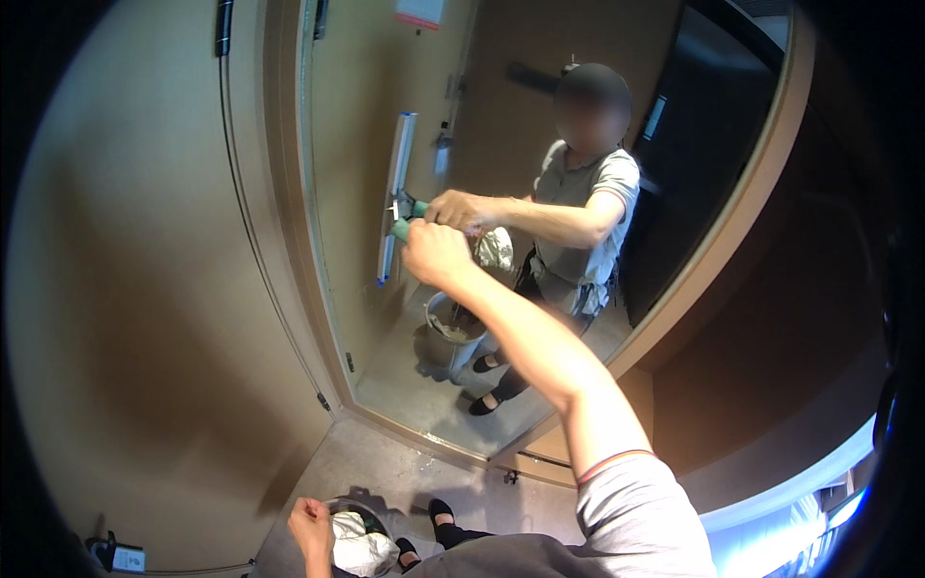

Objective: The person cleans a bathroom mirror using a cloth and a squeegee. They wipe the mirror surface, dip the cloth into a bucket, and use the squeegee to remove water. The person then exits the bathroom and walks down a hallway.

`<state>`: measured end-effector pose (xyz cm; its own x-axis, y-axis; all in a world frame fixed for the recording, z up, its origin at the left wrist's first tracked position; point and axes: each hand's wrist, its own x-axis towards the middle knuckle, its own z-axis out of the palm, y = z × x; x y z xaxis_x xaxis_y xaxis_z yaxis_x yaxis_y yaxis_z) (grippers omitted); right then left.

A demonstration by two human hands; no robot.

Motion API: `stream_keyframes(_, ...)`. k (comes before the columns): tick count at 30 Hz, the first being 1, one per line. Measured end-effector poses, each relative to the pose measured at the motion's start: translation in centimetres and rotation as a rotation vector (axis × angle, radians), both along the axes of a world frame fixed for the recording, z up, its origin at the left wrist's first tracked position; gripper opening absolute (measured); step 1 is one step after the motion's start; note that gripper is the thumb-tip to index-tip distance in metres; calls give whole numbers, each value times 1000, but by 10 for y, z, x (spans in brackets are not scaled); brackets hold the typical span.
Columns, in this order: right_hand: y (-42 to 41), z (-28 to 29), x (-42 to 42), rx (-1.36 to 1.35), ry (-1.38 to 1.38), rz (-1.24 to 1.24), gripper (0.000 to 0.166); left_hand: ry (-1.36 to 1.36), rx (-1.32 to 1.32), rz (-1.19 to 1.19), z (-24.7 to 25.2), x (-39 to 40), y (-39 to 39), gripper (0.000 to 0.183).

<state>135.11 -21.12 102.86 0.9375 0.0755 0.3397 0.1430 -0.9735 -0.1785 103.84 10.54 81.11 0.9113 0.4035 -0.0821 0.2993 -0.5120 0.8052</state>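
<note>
My right hand [437, 253] grips the green handle [399, 230] of a window squeegee. Its long, blue-ended blade [396, 199] stands nearly upright against a tall framed mirror [361, 325], left of the glass's middle. My reflected hand and handle meet the real ones there. Low at the left, my left hand [311, 531] is closed in a fist beside a bunched white cloth [358, 543]. The reflection shows this cloth raised above the bucket, near my left hand; their exact contact is partly hidden. Below the cloth, the dark bucket rim [365, 506] shows.
A beige door or wall panel [144, 289] with a cable [249, 217] running down it lies to my left. A small device [119, 555] sits low on the panel. Wet spots mark the grey floor [405, 462] by the mirror frame [405, 432]. A curved brown wall [759, 303] stands right.
</note>
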Motion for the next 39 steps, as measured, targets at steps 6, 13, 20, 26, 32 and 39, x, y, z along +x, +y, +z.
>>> stream_keyframes(6,-78,38,-83,-20,72,-121,31,0,52,-140,10,27,-7,10)
stream_keyframes(13,-132,38,-163,10,103,-329,32,18,45,-314,19,55,-10,12)
stream_keyframes(20,-158,4,-198,180,86,-401,32,9,69,-458,34,55,-21,11)
stream_keyframes(26,-166,-56,-210,379,12,-377,35,62,109,-515,35,37,-14,11)
stream_keyframes(32,-160,-149,-219,553,-95,-309,35,100,174,-519,24,-4,-10,10)
stream_keyframes(39,-123,-266,-218,750,-28,-371,36,192,226,-493,23,-27,0,9)
